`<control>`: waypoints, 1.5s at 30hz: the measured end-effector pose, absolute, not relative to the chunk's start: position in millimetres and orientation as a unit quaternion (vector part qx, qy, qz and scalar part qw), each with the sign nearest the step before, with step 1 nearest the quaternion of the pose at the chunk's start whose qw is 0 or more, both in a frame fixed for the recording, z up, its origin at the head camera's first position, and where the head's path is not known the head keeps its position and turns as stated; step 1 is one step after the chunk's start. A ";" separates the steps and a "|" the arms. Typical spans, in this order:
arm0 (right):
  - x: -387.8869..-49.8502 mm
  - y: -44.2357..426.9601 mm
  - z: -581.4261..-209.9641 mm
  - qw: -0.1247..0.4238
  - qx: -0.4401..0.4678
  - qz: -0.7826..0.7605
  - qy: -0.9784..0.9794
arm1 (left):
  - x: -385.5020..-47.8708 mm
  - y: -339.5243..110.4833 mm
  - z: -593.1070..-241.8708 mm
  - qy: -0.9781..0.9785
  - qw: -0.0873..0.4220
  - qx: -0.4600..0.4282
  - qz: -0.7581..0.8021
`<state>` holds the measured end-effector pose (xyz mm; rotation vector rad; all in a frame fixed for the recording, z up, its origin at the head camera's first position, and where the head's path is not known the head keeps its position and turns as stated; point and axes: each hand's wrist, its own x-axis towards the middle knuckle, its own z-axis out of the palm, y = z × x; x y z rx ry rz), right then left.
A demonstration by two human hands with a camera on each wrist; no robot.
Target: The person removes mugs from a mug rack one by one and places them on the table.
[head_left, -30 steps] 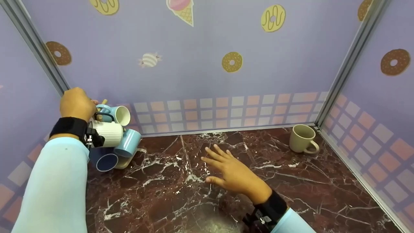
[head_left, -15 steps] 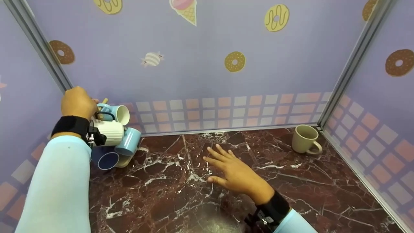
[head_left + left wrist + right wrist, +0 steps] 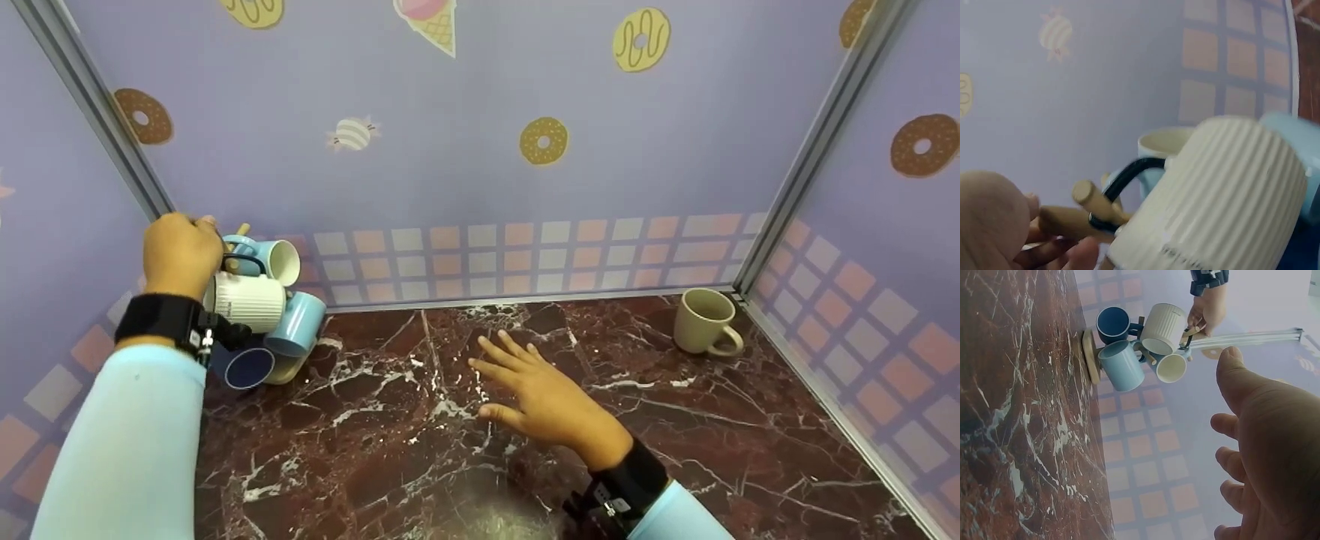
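At the far left, my left hand (image 3: 178, 253) holds the top of a wooden mug tree; the left wrist view shows its fingers curled at the post (image 3: 1067, 221). Just below hangs a white ribbed mug (image 3: 251, 304), its dark handle looped over a peg. One light blue mug (image 3: 283, 262) with a pale inside hangs behind it, another light blue mug (image 3: 297, 324) to its right. Lowest is a dark blue mug (image 3: 250, 369). My right hand (image 3: 551, 401) is held out with spread fingers over the middle of the table, touching no mug.
A beige mug (image 3: 701, 322) stands upright in the back right corner. Purple patterned walls (image 3: 450, 172) enclose the dark red marbled tabletop (image 3: 375, 457) at the back and sides. The tree's wooden base (image 3: 1090, 360) rests on the table.
My left wrist and forearm have dropped slightly, and the left thumb shows higher on the hand. The hanging mugs have shifted a little in view. My right hand stays in place.
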<state>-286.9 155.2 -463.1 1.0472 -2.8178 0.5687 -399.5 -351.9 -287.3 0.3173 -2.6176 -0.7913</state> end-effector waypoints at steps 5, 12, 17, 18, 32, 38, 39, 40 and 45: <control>-286.7 151.4 -463.7 0.042 0.347 0.187 -0.918 | -388.7 -351.8 -306.0 -0.898 0.244 0.154 -0.332; -284.8 152.1 -464.1 0.034 0.354 0.187 -0.916 | -368.0 -339.1 -343.1 -0.846 0.323 0.188 -0.381; -285.1 153.7 -465.5 0.033 0.363 0.185 -0.913 | -354.0 -330.3 -378.7 -0.812 0.342 0.231 -0.414; -285.2 153.9 -465.4 0.034 0.363 0.185 -0.913 | -351.7 -329.9 -385.3 -0.807 0.333 0.239 -0.425; -283.5 152.4 -466.6 0.029 0.381 0.180 -0.906 | -348.6 -340.8 -422.5 -0.794 0.225 0.229 -0.517; -282.9 152.1 -466.2 0.028 0.381 0.179 -0.907 | -352.6 -349.8 -414.5 -0.808 0.202 0.221 -0.507; -282.8 152.2 -466.0 0.027 0.381 0.180 -0.906 | -353.0 -350.4 -413.8 -0.809 0.203 0.224 -0.504; -282.8 152.2 -466.0 0.027 0.382 0.181 -0.906 | -353.3 -350.6 -413.3 -0.809 0.203 0.228 -0.502; -283.1 151.7 -467.3 0.028 0.384 0.184 -0.904 | -354.3 -350.9 -413.4 -0.804 0.211 0.243 -0.500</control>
